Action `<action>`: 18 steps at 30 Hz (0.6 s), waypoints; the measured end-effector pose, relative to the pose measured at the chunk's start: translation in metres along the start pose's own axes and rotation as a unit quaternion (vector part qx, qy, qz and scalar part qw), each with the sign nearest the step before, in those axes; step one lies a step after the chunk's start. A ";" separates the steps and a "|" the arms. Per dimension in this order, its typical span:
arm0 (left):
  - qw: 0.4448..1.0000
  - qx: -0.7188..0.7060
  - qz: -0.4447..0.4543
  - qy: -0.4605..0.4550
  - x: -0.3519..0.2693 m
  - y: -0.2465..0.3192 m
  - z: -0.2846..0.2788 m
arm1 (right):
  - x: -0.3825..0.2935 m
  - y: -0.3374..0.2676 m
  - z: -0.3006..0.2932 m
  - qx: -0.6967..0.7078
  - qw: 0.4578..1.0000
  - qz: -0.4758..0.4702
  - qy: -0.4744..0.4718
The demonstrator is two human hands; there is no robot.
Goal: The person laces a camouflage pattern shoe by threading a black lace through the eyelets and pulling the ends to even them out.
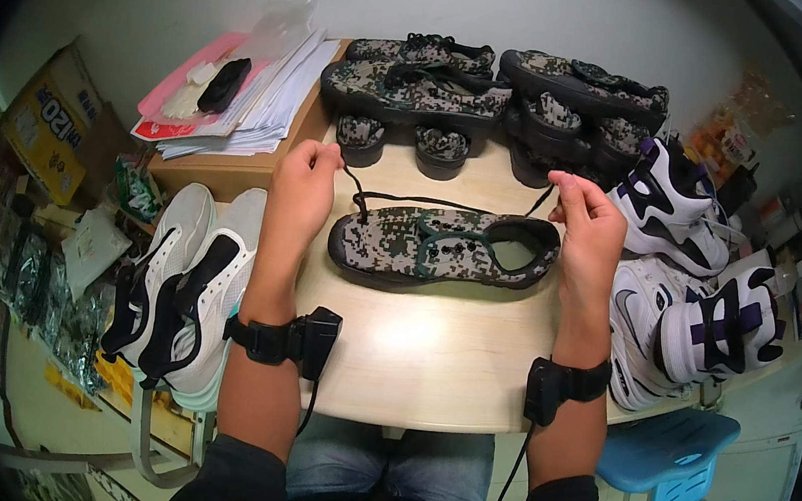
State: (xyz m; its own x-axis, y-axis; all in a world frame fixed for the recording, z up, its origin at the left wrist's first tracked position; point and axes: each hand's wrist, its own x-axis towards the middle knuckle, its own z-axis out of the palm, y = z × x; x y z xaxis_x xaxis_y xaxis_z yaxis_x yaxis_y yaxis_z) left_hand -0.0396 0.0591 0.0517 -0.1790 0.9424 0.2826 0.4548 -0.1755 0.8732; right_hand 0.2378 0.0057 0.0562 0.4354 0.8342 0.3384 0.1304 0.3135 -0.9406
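Observation:
A camouflage canvas shoe [401, 250] lies on the light wooden table [404, 348], its toe to the left and its opening to the right. Its eyelets look unlaced. My left hand [308, 179] is closed on one end of a black shoelace [437, 202] above the toe. The other end is pinched between the fingers of my right hand [589, 213], above the heel. Between my hands the lace runs behind the shoe, with a loose bunch over the toe. Each wrist wears a black strap with a device.
More camouflage shoes [413, 94] are stacked at the back. White sneakers [196, 300] stand at the left, and white and purple sneakers [669, 208] at the right. Papers [267, 114] lie on a cardboard box [229, 181] at the back left. Blue chairs [669, 449] are at the lower right.

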 end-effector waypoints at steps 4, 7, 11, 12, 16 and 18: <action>0.916 0.284 0.197 0.203 -0.005 -0.011 0.010 | -0.008 -0.006 0.009 0.038 0.997 0.007 -0.062; 0.985 0.088 0.135 0.063 -0.020 0.023 0.022 | -0.021 -0.006 0.019 0.020 0.992 0.014 -0.127; 0.981 -0.021 -0.013 -0.191 -0.031 0.010 0.042 | -0.030 0.012 0.036 -0.040 0.987 -0.033 -0.153; 0.976 -0.029 -0.025 -0.214 -0.032 0.008 0.049 | -0.030 0.015 0.037 -0.067 0.983 -0.039 -0.165; 0.973 -0.051 -0.040 -0.223 -0.035 0.010 0.059 | -0.029 0.012 0.038 -0.143 0.974 -0.057 -0.164; 0.966 -0.098 -0.072 -0.230 -0.034 0.011 0.058 | -0.030 0.008 0.037 -0.165 0.973 -0.058 -0.147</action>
State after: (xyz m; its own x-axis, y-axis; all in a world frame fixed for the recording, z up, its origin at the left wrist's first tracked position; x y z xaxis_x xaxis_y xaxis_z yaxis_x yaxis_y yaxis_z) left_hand 0.0219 0.0411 0.0289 0.1978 0.9801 -0.0148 0.2730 -0.0406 0.9612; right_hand 0.1929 -0.0003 0.0395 0.1328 0.9107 0.3913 0.4645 0.2915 -0.8362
